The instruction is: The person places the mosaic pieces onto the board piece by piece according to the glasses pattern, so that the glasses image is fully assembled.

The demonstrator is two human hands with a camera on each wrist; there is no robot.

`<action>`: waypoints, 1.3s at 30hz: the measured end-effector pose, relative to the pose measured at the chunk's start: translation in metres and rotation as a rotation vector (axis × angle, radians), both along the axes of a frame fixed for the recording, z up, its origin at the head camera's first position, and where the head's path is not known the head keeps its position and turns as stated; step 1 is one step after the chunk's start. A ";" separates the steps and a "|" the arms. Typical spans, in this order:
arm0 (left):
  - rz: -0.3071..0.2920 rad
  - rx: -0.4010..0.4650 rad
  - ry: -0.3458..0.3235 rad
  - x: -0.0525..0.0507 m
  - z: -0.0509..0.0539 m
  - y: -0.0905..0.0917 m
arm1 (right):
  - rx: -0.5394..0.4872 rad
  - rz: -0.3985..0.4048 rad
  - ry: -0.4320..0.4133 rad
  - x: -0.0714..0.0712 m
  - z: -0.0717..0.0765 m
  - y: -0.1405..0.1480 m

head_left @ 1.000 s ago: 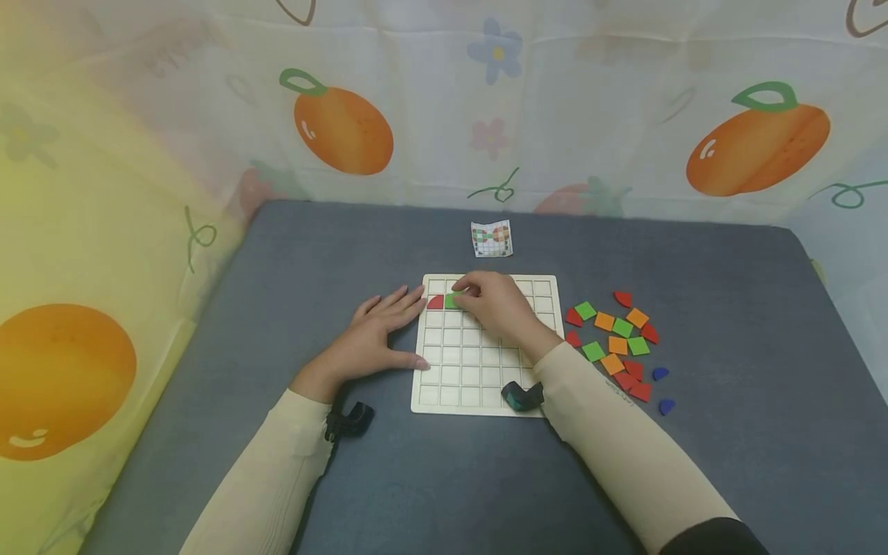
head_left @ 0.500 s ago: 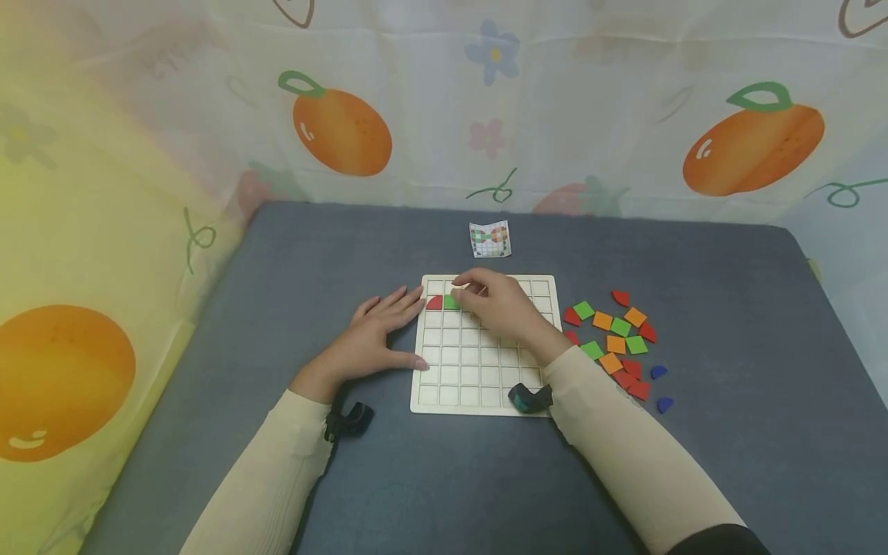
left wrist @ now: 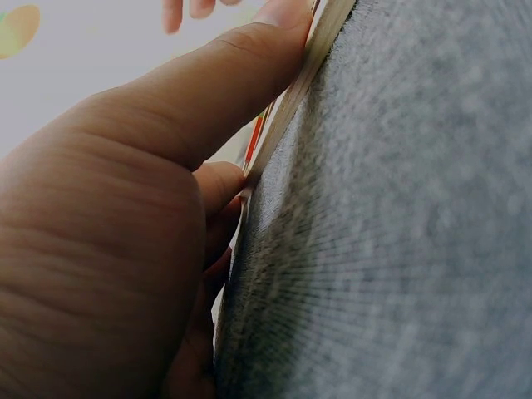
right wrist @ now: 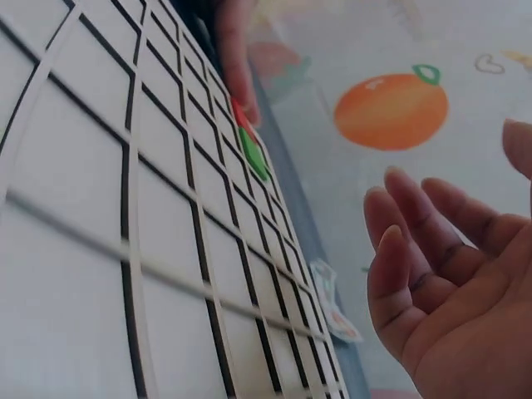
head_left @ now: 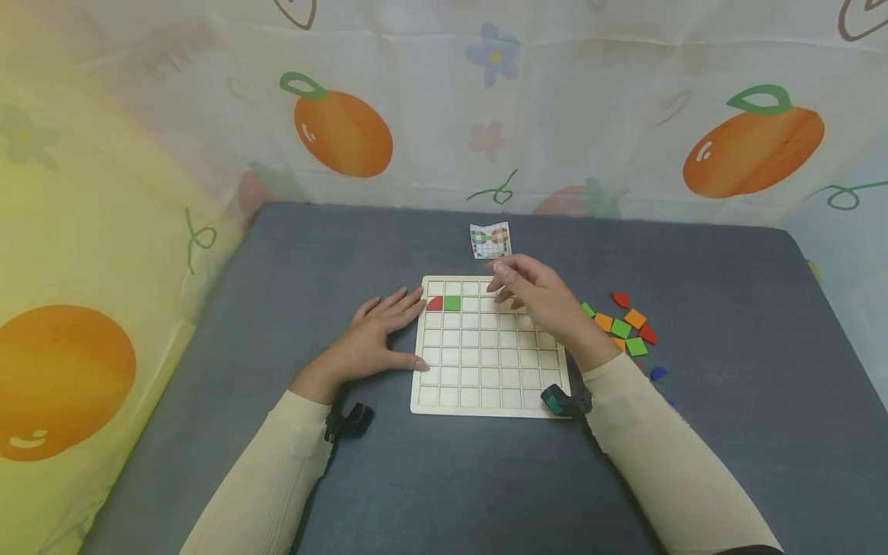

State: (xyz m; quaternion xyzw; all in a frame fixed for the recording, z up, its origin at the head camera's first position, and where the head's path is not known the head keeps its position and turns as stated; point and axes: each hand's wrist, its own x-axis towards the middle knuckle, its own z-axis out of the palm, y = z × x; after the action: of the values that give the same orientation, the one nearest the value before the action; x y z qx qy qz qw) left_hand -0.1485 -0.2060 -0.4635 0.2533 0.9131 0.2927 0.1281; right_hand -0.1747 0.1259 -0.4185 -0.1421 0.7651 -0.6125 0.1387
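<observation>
A grey counter with rounded far corners stretched out below a pale cloth. Printed on the cloth were a left-hand orange and a right-hand orange, with a blue flower (its centre was yellow) above a pink flower between them. Yellowish cloth at the left bore a larger orange.
</observation>
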 end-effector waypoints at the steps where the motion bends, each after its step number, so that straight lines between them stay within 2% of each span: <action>1: -0.001 0.001 0.000 0.000 0.000 0.000 | -0.007 -0.007 -0.004 0.001 0.001 0.004; 9: -0.001 -0.009 0.002 -0.001 -0.002 -0.001 | -0.084 -0.037 -0.039 0.011 0.007 0.037; 18: -0.011 0.004 0.002 -0.001 -0.001 -0.001 | -0.039 -0.111 0.058 0.018 0.017 0.076; 21: -0.011 0.009 -0.006 -0.001 0.000 -0.001 | -0.074 -0.140 0.061 0.020 0.017 0.089; 28: -0.017 0.003 0.002 -0.001 0.000 -0.001 | -0.122 -0.219 0.058 0.022 0.005 0.118; 35: -0.015 -0.006 0.003 -0.003 -0.003 -0.002 | -0.313 -0.309 0.005 0.019 -0.009 0.141; 39: -0.013 -0.005 0.003 -0.003 -0.004 -0.002 | -0.299 -0.359 0.003 0.018 -0.014 0.153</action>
State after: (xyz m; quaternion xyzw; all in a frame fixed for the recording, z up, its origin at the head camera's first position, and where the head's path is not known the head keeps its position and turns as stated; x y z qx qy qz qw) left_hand -0.1517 -0.2084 -0.4679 0.2595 0.9124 0.2890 0.1292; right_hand -0.1568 0.2788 -0.4329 -0.0239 0.6791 -0.7337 0.0039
